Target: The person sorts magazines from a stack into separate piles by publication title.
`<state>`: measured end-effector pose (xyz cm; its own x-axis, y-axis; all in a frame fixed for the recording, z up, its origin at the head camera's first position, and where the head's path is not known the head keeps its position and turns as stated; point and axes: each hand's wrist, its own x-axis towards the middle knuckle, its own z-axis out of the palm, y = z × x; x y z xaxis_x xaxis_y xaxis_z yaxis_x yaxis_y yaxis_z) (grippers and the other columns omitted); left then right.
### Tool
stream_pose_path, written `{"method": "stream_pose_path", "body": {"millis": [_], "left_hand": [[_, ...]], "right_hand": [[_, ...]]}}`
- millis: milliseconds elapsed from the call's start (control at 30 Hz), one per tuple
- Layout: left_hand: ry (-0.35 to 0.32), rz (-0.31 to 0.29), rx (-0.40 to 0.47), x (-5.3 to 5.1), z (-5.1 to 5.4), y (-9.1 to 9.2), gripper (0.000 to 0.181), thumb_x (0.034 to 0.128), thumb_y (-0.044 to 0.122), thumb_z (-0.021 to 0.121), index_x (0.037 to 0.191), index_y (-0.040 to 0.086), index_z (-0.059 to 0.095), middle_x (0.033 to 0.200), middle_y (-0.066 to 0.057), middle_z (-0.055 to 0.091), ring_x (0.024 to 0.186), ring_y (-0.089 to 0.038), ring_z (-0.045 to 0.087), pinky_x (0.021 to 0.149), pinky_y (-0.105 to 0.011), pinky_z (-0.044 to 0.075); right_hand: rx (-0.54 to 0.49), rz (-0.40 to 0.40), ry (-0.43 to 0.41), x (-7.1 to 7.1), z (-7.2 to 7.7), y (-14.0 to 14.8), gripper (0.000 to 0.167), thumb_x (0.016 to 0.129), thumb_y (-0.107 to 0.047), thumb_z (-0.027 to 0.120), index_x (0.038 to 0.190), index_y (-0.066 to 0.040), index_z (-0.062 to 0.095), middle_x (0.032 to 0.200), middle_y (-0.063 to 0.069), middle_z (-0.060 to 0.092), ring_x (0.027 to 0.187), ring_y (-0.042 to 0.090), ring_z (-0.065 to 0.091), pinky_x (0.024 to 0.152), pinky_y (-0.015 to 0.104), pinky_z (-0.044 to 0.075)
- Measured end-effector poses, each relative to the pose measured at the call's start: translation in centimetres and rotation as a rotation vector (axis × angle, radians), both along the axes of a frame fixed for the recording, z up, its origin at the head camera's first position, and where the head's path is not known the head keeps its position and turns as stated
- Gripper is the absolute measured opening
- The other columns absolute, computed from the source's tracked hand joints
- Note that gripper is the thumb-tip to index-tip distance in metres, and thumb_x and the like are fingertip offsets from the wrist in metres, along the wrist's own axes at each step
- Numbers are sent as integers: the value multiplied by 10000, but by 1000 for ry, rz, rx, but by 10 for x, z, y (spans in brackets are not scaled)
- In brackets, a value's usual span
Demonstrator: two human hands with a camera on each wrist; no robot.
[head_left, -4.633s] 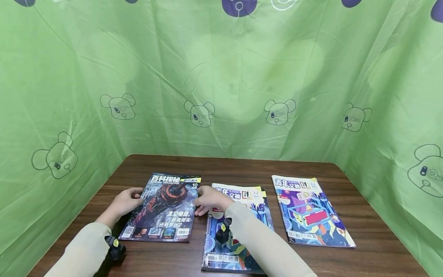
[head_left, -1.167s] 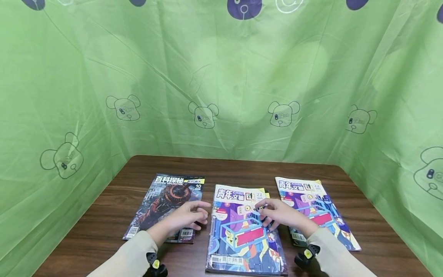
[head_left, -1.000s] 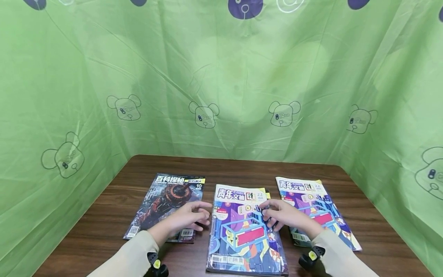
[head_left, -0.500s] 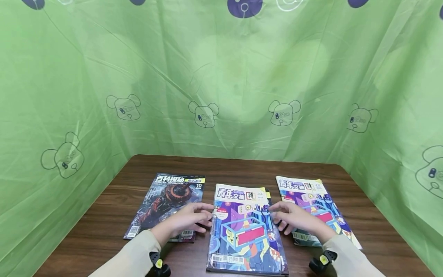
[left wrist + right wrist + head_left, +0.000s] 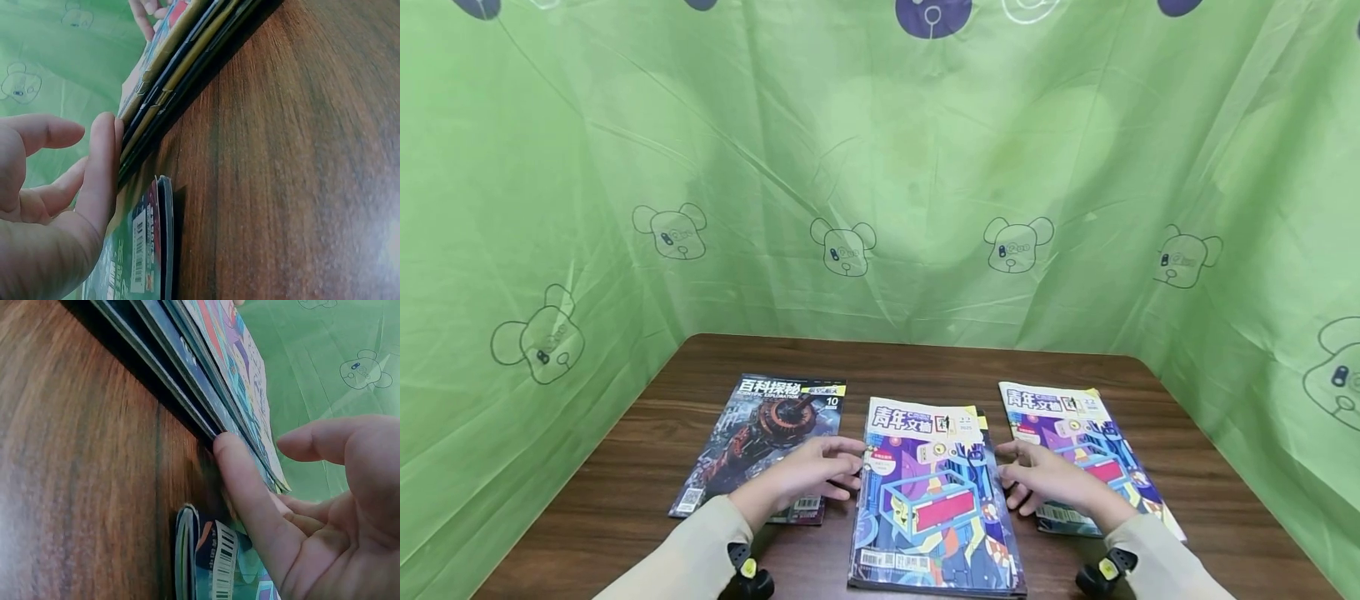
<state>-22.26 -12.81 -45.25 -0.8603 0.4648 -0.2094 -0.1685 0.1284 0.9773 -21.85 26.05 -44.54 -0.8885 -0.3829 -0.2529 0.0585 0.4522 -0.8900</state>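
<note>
In the middle of the table lies a stack of magazines (image 5: pixel 925 500), its top cover purple with a white title band. My left hand (image 5: pixel 812 468) is at the stack's left edge, reaching across the dark magazine (image 5: pixel 760 442) below it. In the left wrist view, the thumb touches the stack's layered edges (image 5: pixel 169 81). My right hand (image 5: pixel 1045 475) is at the opposite edge, over part of another purple magazine (image 5: pixel 1075 417). In the right wrist view, its thumb (image 5: pixel 250 494) rests against the stack's side. Neither hand grips anything; fingers are loosely bent.
The dark magazine lies flat left of the stack, and the other purple one lies tilted to the right. All rest on a brown wooden table (image 5: pixel 925 367). A green curtain (image 5: pixel 925 167) printed with bear outlines surrounds the back and sides.
Earlier, both hands were at the sides of the dark left magazine. They came to the middle stack; the right hand then moved rightward off its cover to its right edge.
</note>
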Motion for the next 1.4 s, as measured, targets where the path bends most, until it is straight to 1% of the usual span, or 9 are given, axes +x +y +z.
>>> {"method": "stream_pose_path", "body": {"millis": [100,300,467,633,833,1000,1100,1233,1400], "left_hand": [[4,3,0,-1,1,1,519,958,127,624,1416,-70,481,1102,-145,669,941,-263,694,794,-390,613],[1,9,1,-1,2,1,528,959,122,620,1424,-78,471,1092,-140,682,930,-264,702,786,-390,615],[16,-2,-18,-2,2,5,551,952,154,646,1424,-78,481,1117,-140,686,952,-280,705,773,-403,618],[33,-12,-34,-3,3,12,538,949,155,658,1409,-78,503,1087,-139,696,949,-276,704,752,-393,621],[46,-33,-11,-3,4,18,509,958,117,637,1397,-104,502,1131,-161,679,929,-300,714,747,-364,621],[37,-37,2,-3,6,20,499,966,102,627,1395,-117,495,1156,-171,664,939,-302,712,769,-343,616],[38,-50,12,-4,8,21,501,970,88,620,1400,-128,479,1160,-178,659,954,-302,706,791,-337,611],[39,-74,36,-3,7,24,513,973,57,597,1415,-149,438,1175,-194,652,976,-307,698,828,-346,602],[37,-58,43,-1,6,31,554,920,-6,601,1425,-147,423,1150,-201,658,985,-292,689,870,-368,589]], "right_hand": [[22,-2,-11,1,2,-2,623,1008,-205,571,1428,183,323,926,145,610,714,280,683,579,415,612],[66,-6,-10,1,5,-4,590,1004,-216,582,1402,170,380,902,137,615,715,274,687,577,403,609],[59,-7,-5,1,4,-5,587,999,-211,597,1394,162,375,883,148,617,708,275,682,581,408,610],[66,-17,1,1,2,-6,603,982,-206,627,1394,158,379,853,152,622,693,258,669,589,403,612],[112,-31,23,0,2,-6,595,984,-230,628,1389,143,402,840,142,587,666,258,650,583,422,609],[111,-30,29,0,3,-4,596,983,-225,630,1396,136,396,851,135,595,684,249,640,604,423,611],[110,-45,32,1,4,-4,603,980,-214,638,1404,135,388,893,132,605,697,243,635,622,417,613],[140,-101,32,1,4,-7,625,962,-215,660,1419,114,389,948,132,607,698,245,625,619,415,614],[156,-140,28,2,3,-8,625,955,-183,649,1436,105,374,921,145,587,687,254,599,603,415,608]]}}
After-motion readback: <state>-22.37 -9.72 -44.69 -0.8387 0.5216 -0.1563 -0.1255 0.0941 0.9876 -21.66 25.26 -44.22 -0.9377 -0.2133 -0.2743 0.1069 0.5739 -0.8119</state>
